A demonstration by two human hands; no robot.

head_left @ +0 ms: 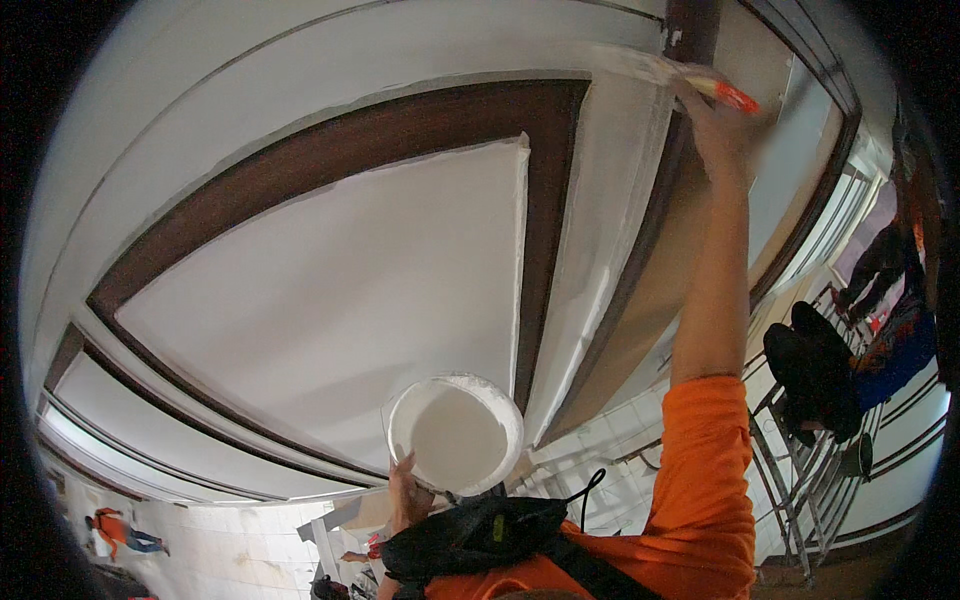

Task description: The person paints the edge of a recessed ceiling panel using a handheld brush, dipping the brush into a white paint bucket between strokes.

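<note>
My right arm, in an orange sleeve, reaches up to the far right. Its hand (pixel 718 130), slightly blurred, is closed around a paintbrush (pixel 736 97) with a red-orange handle end. The bristles point left, against a white band (pixel 625 130) beside the dark brown trim. Low in the middle, my left hand (pixel 408 492) grips the side of a round white bucket (pixel 511 425). Whitish paint (pixel 455 440) lies inside, and dried smears coat the rim. Part of the left hand is hidden behind the bucket and a black bag (pixel 475 537) on my front.
Dark brown trim (pixel 330 150) frames a large white panel (pixel 340 300). Right of my arm, a person in dark clothes (pixel 825 370) is on metal scaffolding (pixel 800 480). A person in an orange top (pixel 110 530) stands far below left on the pale tiled floor (pixel 235 550).
</note>
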